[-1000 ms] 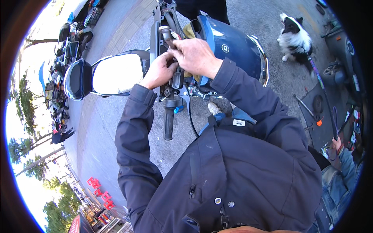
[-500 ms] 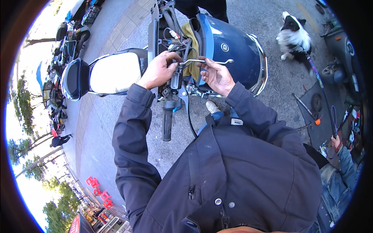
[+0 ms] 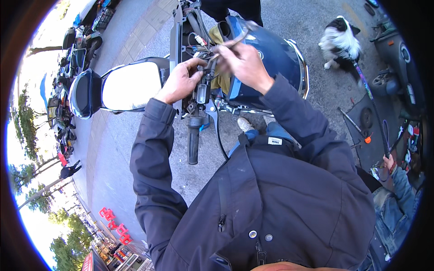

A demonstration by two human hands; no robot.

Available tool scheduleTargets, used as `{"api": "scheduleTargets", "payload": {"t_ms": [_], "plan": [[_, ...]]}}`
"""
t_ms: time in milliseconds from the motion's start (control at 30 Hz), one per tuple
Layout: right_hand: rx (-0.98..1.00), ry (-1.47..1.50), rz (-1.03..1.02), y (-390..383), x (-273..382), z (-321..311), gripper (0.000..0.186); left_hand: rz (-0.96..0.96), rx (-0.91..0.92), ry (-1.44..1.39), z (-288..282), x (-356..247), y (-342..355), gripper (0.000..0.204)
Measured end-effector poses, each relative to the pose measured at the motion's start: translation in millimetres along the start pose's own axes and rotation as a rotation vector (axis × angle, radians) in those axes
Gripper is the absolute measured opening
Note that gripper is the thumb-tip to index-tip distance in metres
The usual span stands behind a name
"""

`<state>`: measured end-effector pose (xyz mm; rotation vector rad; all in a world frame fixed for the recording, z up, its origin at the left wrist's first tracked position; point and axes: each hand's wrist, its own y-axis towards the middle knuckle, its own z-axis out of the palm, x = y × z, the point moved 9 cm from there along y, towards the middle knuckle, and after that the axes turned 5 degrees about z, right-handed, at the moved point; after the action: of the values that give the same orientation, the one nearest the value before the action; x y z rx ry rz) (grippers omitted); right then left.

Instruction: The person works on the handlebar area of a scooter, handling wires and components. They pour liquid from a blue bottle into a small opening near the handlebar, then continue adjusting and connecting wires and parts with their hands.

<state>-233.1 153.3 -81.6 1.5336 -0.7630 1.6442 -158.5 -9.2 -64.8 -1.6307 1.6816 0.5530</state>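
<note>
In the head view a blue scooter (image 3: 280, 49) stands across in front of me, its handlebar opened up with loose wires (image 3: 199, 41) showing. My right hand (image 3: 248, 67) is closed on a double-ended wrench (image 3: 242, 37), smeared by motion and slanting up to the right over the blue front panel. The wrench's lower end lies by the handlebar's middle, partly hidden by my fingers. Beside it, my left hand (image 3: 178, 83) is closed in a pinch against the handlebar; what its fingertips hold cannot be made out. Nearer me are the black grip (image 3: 193, 142) and a brake lever (image 3: 214, 116).
A yellow-green cloth (image 3: 221, 83) is tucked behind the handlebar. The scooter's seat (image 3: 132, 86) extends left. A leashed black-and-white dog (image 3: 339, 43) is at right, its leash in another person's hand (image 3: 389, 161). Tools lie on a dark mat (image 3: 361, 113). Someone's dark-clothed legs (image 3: 235, 9) stand beyond the scooter.
My right hand has moved up and left, turned over, and the wrench has swung from nearly level to a steep slant. My left hand has stayed almost in place. The dog's head has turned.
</note>
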Motion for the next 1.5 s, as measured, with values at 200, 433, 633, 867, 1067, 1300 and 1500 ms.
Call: {"api": "scheduleTargets", "payload": {"t_ms": [200,433,633,867,1067,1300,1500], "plan": [[0.132,0.826,0.471,-54,-94,9,0.041,0.017,0.022,0.154,3,-9,2,0.02],[-0.007,0.631,0.353,-46,-90,6,0.031,0.019,-0.004,0.169,4,-7,2,0.018],[-0.04,-0.63,-0.392,-2,49,51,0.019,0.044,-0.065,0.034,2,9,1,0.028],[-0.035,0.168,0.036,-5,-15,2,0.026,0.063,-0.04,0.099,0,3,2,0.03],[-0.041,0.832,0.446,-52,-106,6,0.032,0.012,0.027,0.151,3,-11,5,0.024],[-0.038,1.221,0.655,-64,-137,31,0.031,0.014,0.007,0.14,5,-7,4,0.023],[-0.084,0.762,0.509,-57,-97,13,0.035,0.048,-0.014,0.198,6,-2,4,0.019]]}}
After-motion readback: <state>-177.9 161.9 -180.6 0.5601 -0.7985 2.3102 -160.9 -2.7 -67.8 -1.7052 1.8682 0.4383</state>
